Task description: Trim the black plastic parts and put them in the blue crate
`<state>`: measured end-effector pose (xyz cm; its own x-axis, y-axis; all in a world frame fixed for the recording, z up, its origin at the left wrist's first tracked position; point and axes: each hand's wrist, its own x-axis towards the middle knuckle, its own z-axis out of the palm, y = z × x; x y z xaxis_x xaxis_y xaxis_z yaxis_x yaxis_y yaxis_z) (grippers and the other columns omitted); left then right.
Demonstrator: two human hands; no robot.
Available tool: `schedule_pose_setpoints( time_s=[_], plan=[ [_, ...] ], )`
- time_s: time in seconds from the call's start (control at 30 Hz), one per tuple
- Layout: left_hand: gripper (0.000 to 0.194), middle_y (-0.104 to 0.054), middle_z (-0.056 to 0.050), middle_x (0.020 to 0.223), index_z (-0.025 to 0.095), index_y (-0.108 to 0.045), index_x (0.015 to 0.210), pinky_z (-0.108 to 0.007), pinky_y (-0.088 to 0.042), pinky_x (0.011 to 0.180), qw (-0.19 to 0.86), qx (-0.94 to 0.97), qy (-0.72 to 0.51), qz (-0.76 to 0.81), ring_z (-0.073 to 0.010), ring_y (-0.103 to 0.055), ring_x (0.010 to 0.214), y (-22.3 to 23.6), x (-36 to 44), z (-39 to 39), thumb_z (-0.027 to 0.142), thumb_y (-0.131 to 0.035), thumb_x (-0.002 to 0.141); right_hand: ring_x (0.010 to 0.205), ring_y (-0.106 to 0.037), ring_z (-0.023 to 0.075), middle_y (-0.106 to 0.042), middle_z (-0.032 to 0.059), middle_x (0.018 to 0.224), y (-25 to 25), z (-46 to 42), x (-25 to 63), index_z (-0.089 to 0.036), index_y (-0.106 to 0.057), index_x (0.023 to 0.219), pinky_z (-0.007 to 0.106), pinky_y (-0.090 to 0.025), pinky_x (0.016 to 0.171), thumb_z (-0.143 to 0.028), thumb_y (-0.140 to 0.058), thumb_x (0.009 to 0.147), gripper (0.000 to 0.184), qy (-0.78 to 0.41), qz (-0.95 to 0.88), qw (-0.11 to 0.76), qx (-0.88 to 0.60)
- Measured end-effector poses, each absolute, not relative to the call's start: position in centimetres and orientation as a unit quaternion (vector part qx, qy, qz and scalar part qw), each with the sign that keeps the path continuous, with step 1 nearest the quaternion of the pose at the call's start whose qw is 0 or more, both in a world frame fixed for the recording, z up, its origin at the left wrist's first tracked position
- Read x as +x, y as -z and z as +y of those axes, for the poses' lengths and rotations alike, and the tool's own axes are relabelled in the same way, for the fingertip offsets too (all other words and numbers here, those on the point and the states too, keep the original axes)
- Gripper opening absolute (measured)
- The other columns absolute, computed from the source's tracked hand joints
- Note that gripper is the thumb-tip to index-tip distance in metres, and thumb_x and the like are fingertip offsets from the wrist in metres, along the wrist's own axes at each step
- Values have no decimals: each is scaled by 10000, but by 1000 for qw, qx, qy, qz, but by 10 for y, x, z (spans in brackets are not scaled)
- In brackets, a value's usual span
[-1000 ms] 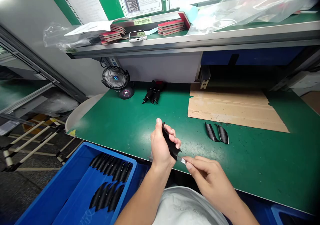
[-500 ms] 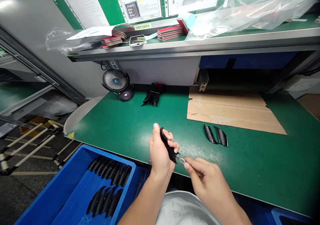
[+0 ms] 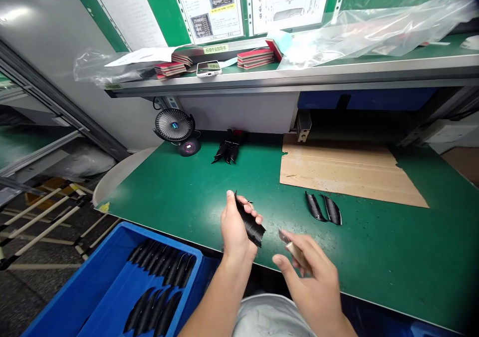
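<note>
My left hand point(image 3: 235, 226) is closed around a black curved ribbed plastic part point(image 3: 250, 222), held upright over the near edge of the green table point(image 3: 179, 187). My right hand point(image 3: 310, 272) grips a small knife with a tan handle point(image 3: 290, 244). Its blade points up-left and stands a short way from the part's lower end. Two more black curved parts point(image 3: 324, 208) lie side by side on the table to the right of my hands.
A blue bin point(image 3: 101, 287) with several black parts in rows sits below the table at the lower left. A cardboard sheet point(image 3: 344, 169) lies at the back right. A small fan point(image 3: 174, 126) and a pile of black parts point(image 3: 227, 150) stand at the back. A shelf point(image 3: 299, 70) above holds pads, a phone and plastic bags.
My right hand has pulled the knife away from the part's lower end, moving right and down. My left hand has tilted the part slightly.
</note>
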<state>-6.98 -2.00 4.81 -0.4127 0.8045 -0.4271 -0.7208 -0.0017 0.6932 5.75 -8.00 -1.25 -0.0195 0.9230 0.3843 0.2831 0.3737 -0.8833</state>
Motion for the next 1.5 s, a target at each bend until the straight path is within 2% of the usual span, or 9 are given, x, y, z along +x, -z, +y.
schedule_pose_setpoints(
  time_s=[0.2, 0.43, 0.53, 0.63, 0.77, 0.9, 1.1, 1.27, 1.5],
  plan=[
    [426, -449, 50, 570, 195, -477, 827, -203, -396, 377, 565, 181, -659, 462, -84, -438, 414, -18, -60, -17, 617, -523, 793, 535, -370, 108, -443, -32, 574, 25, -57, 36, -163, -535, 650, 224, -310, 497, -465, -559, 849, 363, -564, -543, 377, -494],
    [458, -518, 8, 615, 194, -467, 787, -291, -474, 436, 373, 357, -525, 676, -147, -543, 454, 57, -166, 40, 652, -470, 774, 481, -392, 133, -424, -42, 507, 79, -62, 83, -212, -442, 647, 229, -267, 462, -472, -405, 902, 366, -356, -624, 290, -632],
    [398, -609, -68, 688, 175, -554, 764, -422, -529, 666, 333, 405, -485, 700, -235, -629, 658, 81, -198, 56, 567, -494, 784, 493, -419, 153, -449, -22, 516, 95, -40, 111, -222, -418, 615, 244, -280, 474, -440, -373, 905, 366, -251, -611, 257, -705],
    [315, -644, -137, 1026, 170, -618, 912, -516, -350, 1014, 293, 461, -466, 696, -312, -535, 1100, 95, -195, 62, 445, -527, 787, 647, -511, 188, -581, 45, 739, 102, -3, 126, -208, -526, 706, 260, -314, 532, -405, -407, 888, 294, -190, -594, 253, -740],
    [383, -514, -147, 1287, 165, -575, 1109, -511, -156, 1126, 241, 517, -467, 675, -308, -292, 1319, 86, -164, 50, 388, -525, 803, 830, -579, 229, -604, 113, 1042, 106, 32, 130, -176, -601, 1053, 274, -375, 598, -283, -490, 837, 265, -185, -612, 243, -729],
    [397, -555, -127, 1192, 205, -559, 1106, -473, -374, 1015, 314, 493, -491, 646, -283, -476, 1166, 60, -123, 13, 489, -498, 835, 800, -613, 223, -641, 108, 937, 90, 20, 122, -156, -641, 988, 287, -445, 671, -213, -472, 840, 232, -245, -672, 245, -654],
    [551, -614, -118, 877, 141, -562, 1001, -346, -523, 603, 850, 128, -322, 397, -234, -638, 753, 28, -77, -20, 647, -458, 811, 1051, -561, 205, -599, 76, 1120, 25, -30, 106, -237, -645, 1036, 301, -465, 875, -225, -393, 908, 283, -383, -799, 265, -380],
    [222, -558, 0, 737, 174, -515, 816, -241, -493, 593, 761, 19, -549, 344, -107, -565, 619, -1, -78, -10, 327, -674, 785, 974, -574, 190, -554, 60, 1166, 3, -51, 100, -307, -490, 1314, 258, -500, 749, -369, -467, 921, 398, -347, -703, 356, -509],
    [385, -247, 74, 582, 181, -330, 613, -207, -457, 556, 594, 44, -754, 278, -48, -342, 495, -39, -71, -10, 247, -673, 772, 759, -558, 166, -581, 39, 828, 4, -77, 81, -239, -643, 1166, 261, -473, 691, -417, -492, 922, 338, -487, -608, 393, -489]
  ],
)
